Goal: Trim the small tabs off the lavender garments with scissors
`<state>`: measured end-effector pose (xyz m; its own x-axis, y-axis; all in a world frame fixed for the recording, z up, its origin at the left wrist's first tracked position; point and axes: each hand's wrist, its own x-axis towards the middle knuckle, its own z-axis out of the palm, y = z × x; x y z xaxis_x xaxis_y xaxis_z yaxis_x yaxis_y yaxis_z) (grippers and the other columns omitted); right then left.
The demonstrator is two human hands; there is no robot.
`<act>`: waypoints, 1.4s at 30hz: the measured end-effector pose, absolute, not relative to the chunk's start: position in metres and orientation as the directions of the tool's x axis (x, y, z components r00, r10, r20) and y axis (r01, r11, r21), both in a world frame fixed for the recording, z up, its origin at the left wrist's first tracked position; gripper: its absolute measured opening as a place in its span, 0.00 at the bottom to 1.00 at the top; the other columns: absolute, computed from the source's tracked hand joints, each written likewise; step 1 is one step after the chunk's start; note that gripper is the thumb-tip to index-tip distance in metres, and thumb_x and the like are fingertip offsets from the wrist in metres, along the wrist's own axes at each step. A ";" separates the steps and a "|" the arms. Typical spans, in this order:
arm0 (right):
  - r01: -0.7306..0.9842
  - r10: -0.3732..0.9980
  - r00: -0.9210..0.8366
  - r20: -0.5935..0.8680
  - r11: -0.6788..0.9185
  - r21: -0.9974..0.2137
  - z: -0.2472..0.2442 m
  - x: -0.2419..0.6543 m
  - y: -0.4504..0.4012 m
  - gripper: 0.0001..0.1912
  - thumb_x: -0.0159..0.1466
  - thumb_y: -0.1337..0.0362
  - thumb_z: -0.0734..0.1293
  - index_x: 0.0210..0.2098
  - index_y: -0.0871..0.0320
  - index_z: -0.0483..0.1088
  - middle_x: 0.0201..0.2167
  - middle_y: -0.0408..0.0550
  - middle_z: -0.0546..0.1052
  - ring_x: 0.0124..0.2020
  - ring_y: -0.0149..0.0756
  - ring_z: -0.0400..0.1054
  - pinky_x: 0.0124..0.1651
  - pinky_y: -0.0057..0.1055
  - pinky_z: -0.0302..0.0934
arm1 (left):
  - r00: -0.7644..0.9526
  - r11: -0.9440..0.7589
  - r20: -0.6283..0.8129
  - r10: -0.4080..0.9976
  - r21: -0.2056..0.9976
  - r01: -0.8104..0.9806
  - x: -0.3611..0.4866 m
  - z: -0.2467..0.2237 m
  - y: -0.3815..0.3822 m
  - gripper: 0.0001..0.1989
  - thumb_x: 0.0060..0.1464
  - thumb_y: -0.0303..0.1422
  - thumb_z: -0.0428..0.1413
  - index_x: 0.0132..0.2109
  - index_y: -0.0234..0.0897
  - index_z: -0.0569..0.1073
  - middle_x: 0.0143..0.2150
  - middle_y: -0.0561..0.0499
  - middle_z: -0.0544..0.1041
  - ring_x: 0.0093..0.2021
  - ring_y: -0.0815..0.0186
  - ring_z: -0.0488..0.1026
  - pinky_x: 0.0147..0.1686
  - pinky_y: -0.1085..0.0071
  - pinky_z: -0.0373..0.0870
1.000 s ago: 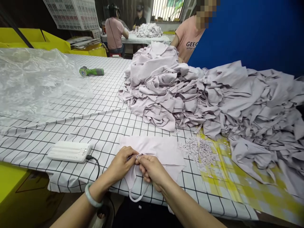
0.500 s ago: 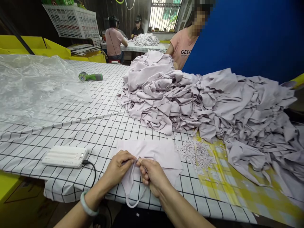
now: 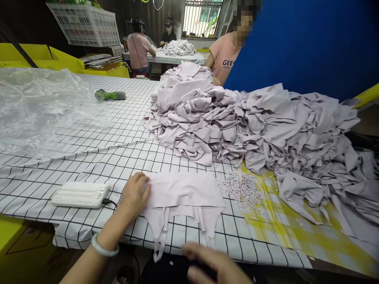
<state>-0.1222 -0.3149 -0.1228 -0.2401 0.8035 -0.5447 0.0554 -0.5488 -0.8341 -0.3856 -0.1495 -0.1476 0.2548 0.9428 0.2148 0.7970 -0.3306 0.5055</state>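
Observation:
A pale lilac strappy garment lies spread on the checked cloth in front of me, its straps pointing toward the table's front edge. My left hand, with a pale bangle on the wrist, rests at the garment's left edge, fingers apart and holding nothing. Blurred by motion, my right hand is below the garment near the front edge, its fingers apart with nothing seen between them. Small fabric scraps are scattered to the right of the garment.
Behind rises a large heap of lilac garments. On the left are a white power bank with a cable, a green-grey tool and clear plastic sheeting. A person in pink stands behind the heap.
Both hands have let go of the strap they pinched together. My left hand moved left to the garment's edge, my right hand down and right. The garment now lies flatter.

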 end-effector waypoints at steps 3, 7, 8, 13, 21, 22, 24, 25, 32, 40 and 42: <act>0.512 0.953 0.142 -0.267 -0.302 -0.804 -0.124 -0.073 -0.269 0.21 0.65 0.46 0.64 0.46 0.53 0.76 0.47 0.55 0.79 0.50 0.51 0.72 0.54 0.46 0.63 | 0.042 -0.044 0.014 0.999 0.474 0.880 -0.387 -0.134 -0.131 0.12 0.54 0.41 0.57 0.40 0.37 0.71 0.42 0.40 0.75 0.47 0.47 0.71 0.48 0.51 0.68; 0.872 0.941 0.316 0.124 -0.236 -0.430 -0.137 -0.041 -0.204 0.18 0.64 0.50 0.61 0.38 0.57 0.74 0.39 0.56 0.76 0.44 0.51 0.68 0.47 0.46 0.61 | 0.068 0.044 -0.163 0.984 0.601 0.798 -0.380 -0.121 -0.117 0.10 0.46 0.35 0.61 0.28 0.39 0.65 0.31 0.49 0.72 0.37 0.56 0.70 0.38 0.63 0.65; 0.901 0.940 0.311 0.138 -0.246 -0.357 -0.141 -0.041 -0.194 0.17 0.63 0.50 0.62 0.37 0.56 0.74 0.40 0.56 0.75 0.45 0.52 0.67 0.47 0.47 0.60 | 0.081 0.043 -0.165 0.983 0.634 0.772 -0.378 -0.120 -0.117 0.10 0.45 0.33 0.60 0.27 0.40 0.63 0.29 0.51 0.70 0.35 0.59 0.69 0.36 0.65 0.64; 0.845 0.953 0.290 0.085 -0.213 -0.490 -0.152 -0.053 -0.180 0.08 0.58 0.57 0.64 0.26 0.54 0.67 0.33 0.51 0.75 0.41 0.48 0.67 0.45 0.43 0.59 | 0.070 0.088 -0.153 0.986 0.825 0.559 -0.373 -0.121 -0.131 0.08 0.51 0.37 0.53 0.33 0.40 0.61 0.26 0.56 0.67 0.27 0.66 0.66 0.28 0.71 0.62; -0.063 0.950 0.299 -0.089 -0.074 -0.995 -0.098 -0.060 -0.184 0.28 0.50 0.49 0.79 0.41 0.51 0.64 0.29 0.42 0.77 0.29 0.35 0.71 0.32 0.29 0.66 | 0.152 0.148 -0.155 0.976 0.987 0.058 -0.401 -0.080 -0.136 0.17 0.53 0.42 0.63 0.44 0.36 0.73 0.38 0.50 0.77 0.37 0.66 0.76 0.36 0.71 0.73; -0.105 0.955 0.287 -0.069 -0.040 -0.994 -0.085 -0.066 -0.179 0.30 0.49 0.50 0.79 0.45 0.51 0.65 0.32 0.44 0.79 0.31 0.36 0.73 0.35 0.29 0.68 | 0.135 0.134 -0.139 0.981 0.990 0.042 -0.409 -0.069 -0.131 0.17 0.52 0.42 0.65 0.43 0.36 0.74 0.38 0.50 0.77 0.36 0.67 0.75 0.35 0.72 0.73; -0.137 0.963 0.269 0.009 0.048 -0.989 -0.061 -0.082 -0.165 0.34 0.51 0.51 0.80 0.52 0.51 0.66 0.34 0.45 0.80 0.33 0.36 0.75 0.38 0.30 0.71 | 0.079 0.081 -0.083 0.993 0.996 0.033 -0.429 -0.047 -0.117 0.18 0.49 0.41 0.67 0.43 0.35 0.75 0.37 0.50 0.77 0.34 0.68 0.74 0.32 0.73 0.73; -0.137 0.965 0.258 0.057 0.095 -0.986 -0.050 -0.092 -0.156 0.34 0.51 0.51 0.80 0.53 0.51 0.67 0.35 0.45 0.80 0.34 0.36 0.76 0.39 0.29 0.71 | 0.043 0.048 -0.050 0.998 0.998 0.036 -0.440 -0.036 -0.109 0.20 0.47 0.41 0.69 0.42 0.34 0.75 0.36 0.50 0.77 0.33 0.69 0.74 0.31 0.73 0.73; -0.230 0.975 0.067 0.213 0.223 -0.947 -0.017 -0.173 -0.089 0.28 0.55 0.54 0.78 0.51 0.51 0.68 0.34 0.44 0.78 0.34 0.34 0.74 0.38 0.29 0.70 | -0.142 -0.019 0.048 0.989 0.980 0.197 -0.538 0.035 -0.075 0.25 0.37 0.42 0.73 0.41 0.35 0.77 0.35 0.50 0.77 0.31 0.67 0.74 0.28 0.72 0.74; -0.011 0.983 -0.168 0.077 0.076 -0.997 -0.064 -0.270 0.008 0.27 0.58 0.48 0.69 0.49 0.55 0.62 0.30 0.41 0.73 0.26 0.31 0.67 0.29 0.28 0.65 | -0.212 0.232 -0.143 0.967 0.836 0.496 -0.629 0.032 0.005 0.19 0.41 0.32 0.71 0.42 0.33 0.80 0.38 0.46 0.81 0.35 0.61 0.77 0.34 0.68 0.75; 0.132 0.985 -0.160 0.058 0.080 -0.988 -0.084 -0.291 0.040 0.24 0.61 0.49 0.64 0.51 0.57 0.61 0.31 0.43 0.74 0.27 0.34 0.68 0.31 0.31 0.67 | -0.254 0.245 -0.122 0.960 0.806 0.539 -0.633 0.008 0.034 0.16 0.46 0.32 0.70 0.42 0.31 0.80 0.38 0.46 0.81 0.35 0.61 0.78 0.35 0.66 0.76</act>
<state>-0.2914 0.0400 -0.0838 -0.1601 0.9854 0.0581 0.1317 0.0797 -0.9881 -0.6328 0.0336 0.0084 -0.2536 0.9596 -0.1217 0.5388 0.2446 0.8062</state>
